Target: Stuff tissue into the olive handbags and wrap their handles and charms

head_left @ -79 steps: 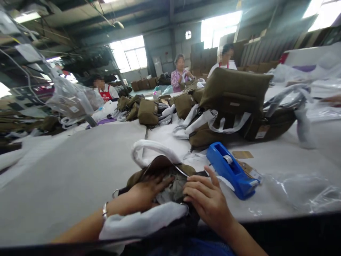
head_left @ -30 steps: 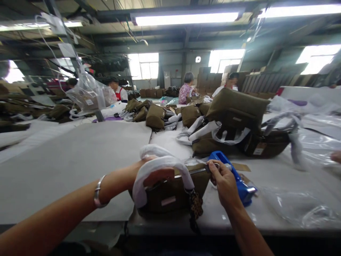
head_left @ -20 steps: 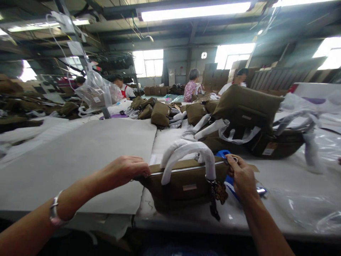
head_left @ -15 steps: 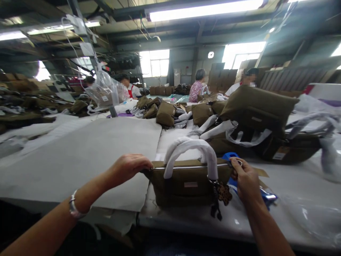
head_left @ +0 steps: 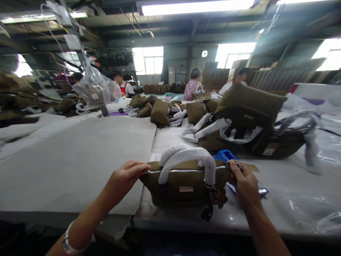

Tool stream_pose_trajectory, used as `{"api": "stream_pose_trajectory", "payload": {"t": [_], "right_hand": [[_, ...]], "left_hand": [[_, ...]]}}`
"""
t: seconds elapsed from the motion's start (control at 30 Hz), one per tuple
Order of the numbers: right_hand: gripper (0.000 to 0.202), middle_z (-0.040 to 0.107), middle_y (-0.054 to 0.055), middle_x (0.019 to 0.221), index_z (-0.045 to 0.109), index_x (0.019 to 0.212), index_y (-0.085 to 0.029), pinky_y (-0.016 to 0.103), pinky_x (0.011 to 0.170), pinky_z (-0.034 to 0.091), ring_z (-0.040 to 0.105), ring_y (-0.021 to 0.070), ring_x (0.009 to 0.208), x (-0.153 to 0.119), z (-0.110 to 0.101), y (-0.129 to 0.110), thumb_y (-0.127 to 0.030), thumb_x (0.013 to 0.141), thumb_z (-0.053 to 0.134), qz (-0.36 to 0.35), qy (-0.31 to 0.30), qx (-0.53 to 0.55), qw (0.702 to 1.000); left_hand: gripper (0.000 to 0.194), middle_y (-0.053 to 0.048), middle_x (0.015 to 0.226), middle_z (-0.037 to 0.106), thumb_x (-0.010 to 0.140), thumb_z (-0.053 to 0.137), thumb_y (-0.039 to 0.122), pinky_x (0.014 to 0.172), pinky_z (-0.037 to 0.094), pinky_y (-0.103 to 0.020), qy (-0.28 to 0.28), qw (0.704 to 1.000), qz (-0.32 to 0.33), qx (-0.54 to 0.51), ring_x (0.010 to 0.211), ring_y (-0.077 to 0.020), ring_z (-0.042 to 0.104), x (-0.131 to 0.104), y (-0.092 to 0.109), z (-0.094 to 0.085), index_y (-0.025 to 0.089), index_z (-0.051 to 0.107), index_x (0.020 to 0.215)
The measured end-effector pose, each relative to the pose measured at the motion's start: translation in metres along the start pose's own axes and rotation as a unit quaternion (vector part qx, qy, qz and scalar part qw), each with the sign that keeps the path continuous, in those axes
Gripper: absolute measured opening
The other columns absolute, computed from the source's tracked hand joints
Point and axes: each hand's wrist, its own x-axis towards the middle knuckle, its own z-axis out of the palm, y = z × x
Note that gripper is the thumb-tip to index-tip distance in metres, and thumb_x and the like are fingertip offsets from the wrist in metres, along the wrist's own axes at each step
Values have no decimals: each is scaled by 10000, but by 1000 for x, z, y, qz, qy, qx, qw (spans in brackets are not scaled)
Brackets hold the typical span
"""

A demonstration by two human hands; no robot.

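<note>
An olive handbag (head_left: 173,195) stands upright on the white table right in front of me. Its zipper (head_left: 183,171) runs along the top in a light line. White wrapping covers both arched handles (head_left: 195,156), and a dark charm (head_left: 220,197) dangles from the right-hand handle ring. My left hand (head_left: 130,171) pinches the bag's top left corner at the zipper end. At the opposite corner, my right hand (head_left: 243,179) grips the top edge beside a metal ring (head_left: 238,165). Behind the right hand sits a blue tape dispenser (head_left: 225,155), partly hidden.
Several more olive bags (head_left: 250,106) with wrapped handles are heaped behind. A large white sheet (head_left: 80,160) covers the table's left side. Clear plastic (head_left: 311,213) lies at the right. A post with a hanging plastic bag (head_left: 93,89) rises at back left. Co-workers (head_left: 190,89) sit beyond.
The bag's top has tilted toward me, showing more of the zipper. Both hands keep their hold at the corners. The whole view has shifted slightly, with the background sliding left.
</note>
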Motion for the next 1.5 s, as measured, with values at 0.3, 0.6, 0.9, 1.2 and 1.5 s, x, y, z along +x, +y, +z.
{"api": "stream_pose_trajectory", "payload": {"t": [0.3,0.6,0.9,1.2,1.5], "right_hand": [[446,539,2,611,700,905,-174,275,458,372,488,163,538,3,10,-7,-585,734,724,67,-7,42,997],[640,639,20,777,600,1289,-212,321,584,504,602,196,637,-9,0,-10,-667,840,630,12,17,-74,997],[387,693,98,1210,582,1339,-222,331,973,542,669,232,1110,-65,35,-52,-333,974,640,-429,12,-240,871],[282,741,25,1044,699,1166,-243,245,860,538,694,153,963,-54,29,-56,-94,980,549,-402,-153,-58,901],[474,555,0,701,627,814,-162,235,575,376,461,116,610,-33,33,-52,-591,984,523,-29,-364,167,916]], "left_hand": [[177,-24,817,714,972,604,217,709,540,-216,-67,995,41,-66,761,-136,676,13,1,-8,212,740,859],[105,-13,997,726,966,640,304,839,548,-286,62,996,-56,40,915,-183,693,-6,11,-2,267,716,1028],[401,-56,1195,685,947,681,231,933,577,-305,217,966,53,126,969,-192,708,20,97,50,253,591,1337],[265,-33,1047,757,958,575,110,817,536,-162,79,993,87,18,885,-140,728,14,94,14,214,723,1152],[552,-21,619,555,901,553,675,523,455,-228,-10,873,-275,-404,561,-142,518,33,82,8,148,681,797]]}}
